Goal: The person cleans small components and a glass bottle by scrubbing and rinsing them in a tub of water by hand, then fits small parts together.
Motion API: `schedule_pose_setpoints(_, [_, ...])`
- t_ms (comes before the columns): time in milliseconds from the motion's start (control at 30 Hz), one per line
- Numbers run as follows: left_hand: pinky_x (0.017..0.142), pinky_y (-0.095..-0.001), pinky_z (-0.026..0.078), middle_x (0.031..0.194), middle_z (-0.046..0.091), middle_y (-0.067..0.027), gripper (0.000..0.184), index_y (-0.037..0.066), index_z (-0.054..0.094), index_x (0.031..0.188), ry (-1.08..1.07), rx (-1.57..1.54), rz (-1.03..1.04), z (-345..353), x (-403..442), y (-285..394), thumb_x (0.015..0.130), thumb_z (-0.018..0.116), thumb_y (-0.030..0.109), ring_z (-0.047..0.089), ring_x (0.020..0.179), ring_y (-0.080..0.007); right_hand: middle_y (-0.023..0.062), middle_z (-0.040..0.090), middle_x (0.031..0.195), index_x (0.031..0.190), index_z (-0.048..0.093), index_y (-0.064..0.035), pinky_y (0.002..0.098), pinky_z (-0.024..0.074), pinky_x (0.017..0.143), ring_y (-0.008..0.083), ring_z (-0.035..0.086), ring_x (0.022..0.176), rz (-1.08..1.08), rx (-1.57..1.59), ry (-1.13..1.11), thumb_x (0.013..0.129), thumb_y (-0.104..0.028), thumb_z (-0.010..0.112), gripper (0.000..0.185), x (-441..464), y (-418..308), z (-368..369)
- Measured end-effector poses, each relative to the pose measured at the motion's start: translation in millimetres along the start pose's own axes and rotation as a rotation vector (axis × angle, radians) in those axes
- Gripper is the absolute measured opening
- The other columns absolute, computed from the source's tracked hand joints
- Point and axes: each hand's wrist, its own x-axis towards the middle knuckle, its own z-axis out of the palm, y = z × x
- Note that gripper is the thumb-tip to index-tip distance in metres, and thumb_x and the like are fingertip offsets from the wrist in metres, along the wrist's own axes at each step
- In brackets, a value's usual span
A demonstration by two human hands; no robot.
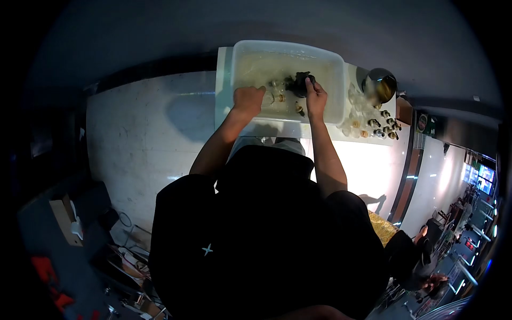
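A translucent plastic tub (341, 80) of cloudy water stands in front of me. My left hand (248, 101) is closed in a fist at the tub's near left part. A clear glass piece with a brass-coloured end (280, 98) sticks out to the right of that fist and seems held in it. My right hand (317, 98) pinches a crumpled black cloth (302, 86) over the water, thumb on top. Beneath it in the tub lies a small brass-and-dark fitting (300, 109). Other dark bits near the cloth are blurred.
Several clear glass pieces with brass-coloured fittings (374, 124) crowd the white surface right of the tub. Behind them stands a dark round bowl (380, 85), with a brown box (404, 110) beside it. At lower right, another person (418, 256) is near a cluttered area.
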Motion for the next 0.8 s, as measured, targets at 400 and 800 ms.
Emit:
schedule_pose_setpoints(400, [0.078, -0.0448, 0.054, 0.092, 0.071, -0.0150, 0.043, 0.010, 0.065, 0.103, -0.125, -0.470, -0.178, -18.2, -5.3, 7.7, 0.066, 0.077, 0.025, 0.069, 0.092, -0.0354, 0.0077, 0.069, 0.098, 0.095, 0.071, -0.0011, 0.0262, 0.0458, 0.084, 0.0131, 0.060, 0.094, -0.159, 0.240, -0.435, 0.094, -0.020, 0.068, 0.019, -2.6, 12.3, 16.1])
schedule_pose_setpoints(800, [0.064, -0.0354, 0.053, 0.082, 0.068, -0.0108, 0.042, 0.003, 0.064, 0.099, -0.344, -1.025, -0.178, 11.7, 5.2, 15.5, 0.064, 0.079, 0.023, 0.066, 0.072, -0.0223, 0.0226, 0.068, 0.083, 0.098, 0.069, -0.0054, 0.0441, 0.0537, 0.076, 0.0409, 0.067, 0.082, -0.289, -0.283, -0.248, 0.090, -0.033, 0.058, 0.031, -16.6, -23.2, 17.1])
